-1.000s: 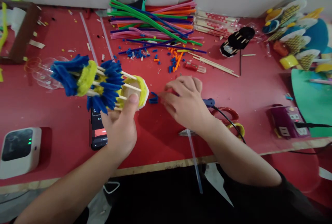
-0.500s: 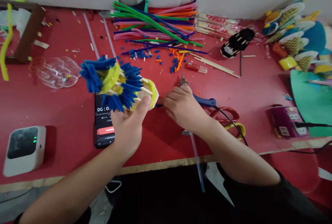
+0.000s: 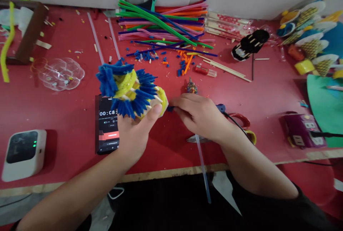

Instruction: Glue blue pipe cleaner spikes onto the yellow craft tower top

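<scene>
My left hand (image 3: 136,134) is closed around a craft model (image 3: 135,90) of blue and yellow pipe cleaner on thin wooden sticks, with a pale base. It is tilted above the table, its base toward my right hand. My right hand (image 3: 200,111) pinches a short blue pipe cleaner piece (image 3: 170,109) close beside the base; whether they touch I cannot tell. Behind and partly under that hand lies a blue glue gun (image 3: 221,108), its tip (image 3: 192,87) showing. Scissors with red and yellow handles (image 3: 241,119) lie partly hidden by my right forearm.
Pipe cleaners (image 3: 160,24) are heaped at the back, with cut bits (image 3: 146,56) in front. A phone (image 3: 108,127) lies beside my left hand. A black model (image 3: 249,45) stands back right, a purple power socket (image 3: 302,129) farther right. A glue stick (image 3: 203,166) overhangs the front edge.
My left hand has carried the blue and yellow model rightward. My right hand has also moved right and slightly nearer, keeping its pinch. The view has shifted a little.
</scene>
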`<state>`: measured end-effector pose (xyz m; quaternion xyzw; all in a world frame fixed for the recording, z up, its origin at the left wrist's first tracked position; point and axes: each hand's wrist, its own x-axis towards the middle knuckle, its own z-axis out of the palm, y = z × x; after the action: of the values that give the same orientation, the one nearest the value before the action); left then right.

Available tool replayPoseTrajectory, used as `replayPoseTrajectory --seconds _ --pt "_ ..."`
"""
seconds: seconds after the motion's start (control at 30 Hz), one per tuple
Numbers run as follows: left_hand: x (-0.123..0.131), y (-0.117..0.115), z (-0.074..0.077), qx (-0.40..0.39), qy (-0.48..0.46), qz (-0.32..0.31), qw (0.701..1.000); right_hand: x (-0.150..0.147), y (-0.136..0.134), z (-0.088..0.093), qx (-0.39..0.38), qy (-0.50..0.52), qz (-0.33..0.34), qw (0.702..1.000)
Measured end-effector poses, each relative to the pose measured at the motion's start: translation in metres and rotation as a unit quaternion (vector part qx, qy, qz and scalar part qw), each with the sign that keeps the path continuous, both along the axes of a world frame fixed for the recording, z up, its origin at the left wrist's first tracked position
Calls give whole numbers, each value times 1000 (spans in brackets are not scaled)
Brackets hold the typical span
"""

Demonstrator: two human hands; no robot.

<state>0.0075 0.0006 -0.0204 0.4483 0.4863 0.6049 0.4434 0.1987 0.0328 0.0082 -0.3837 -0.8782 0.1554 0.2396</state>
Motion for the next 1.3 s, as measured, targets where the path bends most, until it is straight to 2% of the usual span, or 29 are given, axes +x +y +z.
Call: replayPoseTrajectory --seconds 0.2,0.3,0.5,0.7,0.87,1.07,1.3 --pt "-1 0 -2 11 4 4 1000 0 0 -1 13 -45 -13 999" --pt "0 0 -2 7 26 8 1000 0 1 -2 9 -32 -35 999" --pt "0 -1 -1 -25 13 12 1000 1 -4 5 -24 141 -99 985" --pt "2 -5 0 -54 -3 -10 998 -3 -10 8 -114 343 -162 918" --pt "2 -6 1 -46 -15 -17 999 -8 -10 11 -87 419 -171 888" --pt "4 -6 3 -49 -23 -31 998 -7 -11 10 -51 420 -164 891" --pt "9 -7 17 -75 20 -40 996 -4 -12 8 -10 417 -147 897"
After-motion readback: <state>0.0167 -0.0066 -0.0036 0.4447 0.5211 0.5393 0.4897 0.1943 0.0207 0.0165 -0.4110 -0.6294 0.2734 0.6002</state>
